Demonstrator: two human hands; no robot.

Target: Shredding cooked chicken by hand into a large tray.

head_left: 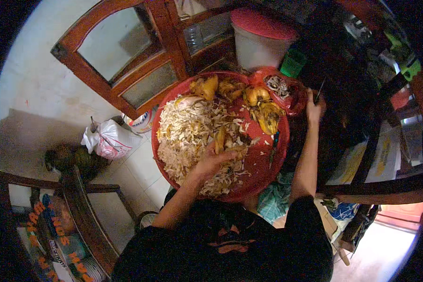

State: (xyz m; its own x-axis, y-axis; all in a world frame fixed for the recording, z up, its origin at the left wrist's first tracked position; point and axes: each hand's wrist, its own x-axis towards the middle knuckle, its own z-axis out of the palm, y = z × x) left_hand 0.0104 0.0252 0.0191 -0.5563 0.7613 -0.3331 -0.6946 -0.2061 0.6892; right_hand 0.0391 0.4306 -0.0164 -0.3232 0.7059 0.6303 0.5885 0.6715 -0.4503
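A wide red tray [263, 162] carries a big heap of shredded chicken [188, 129]. Over the heap's right side, my left hand [214, 162] is closed around a yellowish piece of chicken [220, 140]; its fingertips are partly hidden. Beyond the tray's right rim, my right hand [316, 110] grips a knife [321, 89], its dark blade pointing up and away. Whole yellow-skinned cooked chicken [265, 113] lies at the tray's far right. More large chicken pieces [206, 87] rest along the far rim.
A red plastic bag [293, 101] with scraps sits against the tray's far right, near a green basket [293, 63]. Behind stands a white bucket with a red lid [263, 40]. Wooden-framed glass doors [162, 61] rise at far left, and a white plastic bag [112, 138] is on the left.
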